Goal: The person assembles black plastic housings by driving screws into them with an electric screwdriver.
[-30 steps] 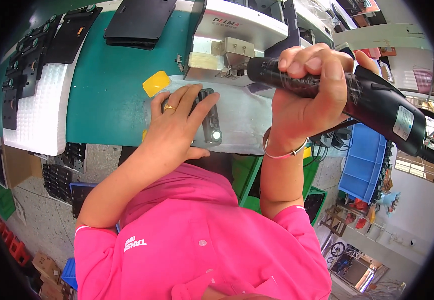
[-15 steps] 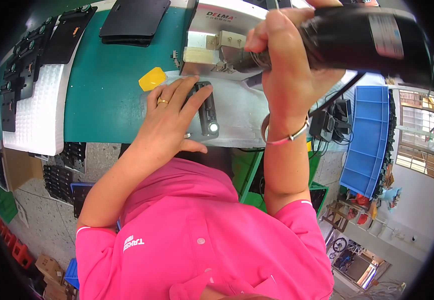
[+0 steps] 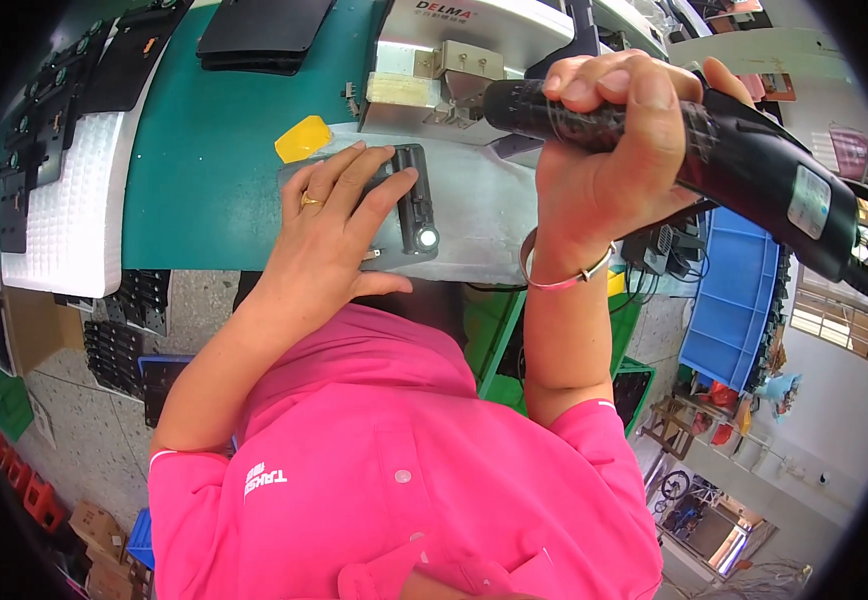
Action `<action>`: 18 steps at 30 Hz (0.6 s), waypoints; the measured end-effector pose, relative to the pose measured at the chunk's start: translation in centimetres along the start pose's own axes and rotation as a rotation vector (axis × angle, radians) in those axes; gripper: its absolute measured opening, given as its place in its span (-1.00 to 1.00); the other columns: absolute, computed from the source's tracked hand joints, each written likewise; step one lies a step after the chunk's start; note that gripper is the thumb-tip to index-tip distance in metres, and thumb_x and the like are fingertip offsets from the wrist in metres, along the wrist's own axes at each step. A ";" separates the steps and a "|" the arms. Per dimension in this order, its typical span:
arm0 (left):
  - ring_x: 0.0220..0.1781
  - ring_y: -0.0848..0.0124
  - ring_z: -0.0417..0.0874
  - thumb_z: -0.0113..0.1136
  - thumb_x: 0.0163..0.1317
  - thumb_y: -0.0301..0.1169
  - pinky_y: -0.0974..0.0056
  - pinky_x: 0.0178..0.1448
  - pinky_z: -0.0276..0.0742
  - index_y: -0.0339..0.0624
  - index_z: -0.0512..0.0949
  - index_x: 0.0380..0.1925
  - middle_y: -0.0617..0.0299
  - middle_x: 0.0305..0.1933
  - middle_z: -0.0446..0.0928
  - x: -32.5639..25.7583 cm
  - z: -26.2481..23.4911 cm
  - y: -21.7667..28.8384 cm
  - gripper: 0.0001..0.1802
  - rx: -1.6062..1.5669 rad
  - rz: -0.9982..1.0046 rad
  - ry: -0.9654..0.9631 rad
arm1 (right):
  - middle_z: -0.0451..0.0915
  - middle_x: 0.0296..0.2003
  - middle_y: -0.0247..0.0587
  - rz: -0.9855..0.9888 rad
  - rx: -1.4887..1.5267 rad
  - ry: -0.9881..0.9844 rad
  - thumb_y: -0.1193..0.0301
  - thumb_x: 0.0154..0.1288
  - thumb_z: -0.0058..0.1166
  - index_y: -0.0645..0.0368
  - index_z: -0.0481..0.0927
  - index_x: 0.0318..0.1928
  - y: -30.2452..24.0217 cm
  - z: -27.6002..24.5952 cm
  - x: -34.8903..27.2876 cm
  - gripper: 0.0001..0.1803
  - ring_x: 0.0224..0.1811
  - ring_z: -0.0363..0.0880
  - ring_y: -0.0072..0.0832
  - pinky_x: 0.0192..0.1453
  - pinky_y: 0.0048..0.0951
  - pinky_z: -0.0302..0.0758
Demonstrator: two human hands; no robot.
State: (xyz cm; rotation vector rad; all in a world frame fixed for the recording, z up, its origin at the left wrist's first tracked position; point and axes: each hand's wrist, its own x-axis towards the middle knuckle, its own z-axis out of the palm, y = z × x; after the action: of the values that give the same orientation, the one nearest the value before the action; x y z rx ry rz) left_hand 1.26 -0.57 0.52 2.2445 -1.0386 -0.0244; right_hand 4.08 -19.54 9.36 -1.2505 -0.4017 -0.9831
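A factory assembly station: green workbench (image 3: 214, 150), foam tray (image 3: 69, 215) of black parts.

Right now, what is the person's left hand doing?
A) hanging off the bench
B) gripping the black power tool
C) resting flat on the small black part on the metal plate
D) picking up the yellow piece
C: the left hand lies flat over the black part on the metal plate, while the right hand grips the black power tool.

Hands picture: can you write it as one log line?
left hand: pressing flat on black part | right hand: gripping black power screwdriver | part on grey metal plate | yellow piece beside
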 end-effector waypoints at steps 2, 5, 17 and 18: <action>0.39 0.15 0.21 0.56 -0.39 -0.19 0.00 0.35 0.06 -0.01 0.31 0.23 0.14 0.31 0.27 0.1 0.0 0.1 0.04 -0.002 0.000 -0.001 | 0.45 -0.55 -0.22 0.000 0.001 -0.010 0.62 0.20 0.00 0.10 0.21 0.12 0.2 0.0 0.0 -0.52 -0.65 0.43 -0.44 -0.51 -0.26 0.50; 0.38 0.16 0.21 0.56 -0.38 -0.20 0.00 0.35 0.05 -0.02 0.31 0.24 0.14 0.31 0.27 0.1 0.0 0.1 0.03 -0.004 -0.002 -0.007 | 0.45 -0.55 -0.22 0.003 -0.020 -0.002 0.62 0.20 0.00 0.10 0.22 0.11 0.2 0.2 0.0 -0.52 -0.65 0.43 -0.44 -0.50 -0.26 0.50; 0.40 0.18 0.20 0.55 -0.36 -0.20 -0.01 0.36 0.03 0.00 0.31 0.24 0.16 0.31 0.27 -0.1 0.1 0.0 0.02 0.019 0.000 0.002 | 0.49 -0.55 -0.31 0.022 0.432 -0.223 0.66 0.18 0.11 0.32 0.27 0.07 3.1 2.0 2.3 -0.54 -0.62 0.48 -0.60 -0.49 -0.61 0.46; 0.40 0.18 0.20 0.55 -0.36 -0.20 -0.01 0.36 0.03 0.00 0.31 0.24 0.16 0.32 0.27 -0.3 0.2 0.0 0.02 0.027 -0.008 0.007 | 0.49 -0.54 -0.31 0.083 0.491 -0.203 0.66 0.19 0.10 0.32 0.27 0.07 2.9 2.1 2.2 -0.55 -0.63 0.47 -0.60 -0.50 -0.60 0.46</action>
State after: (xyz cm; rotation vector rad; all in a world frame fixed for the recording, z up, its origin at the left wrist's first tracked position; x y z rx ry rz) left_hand 1.02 -0.41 0.30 2.2710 -1.0322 -0.0054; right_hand 8.12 -18.46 9.84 -0.9103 -0.6976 -0.6352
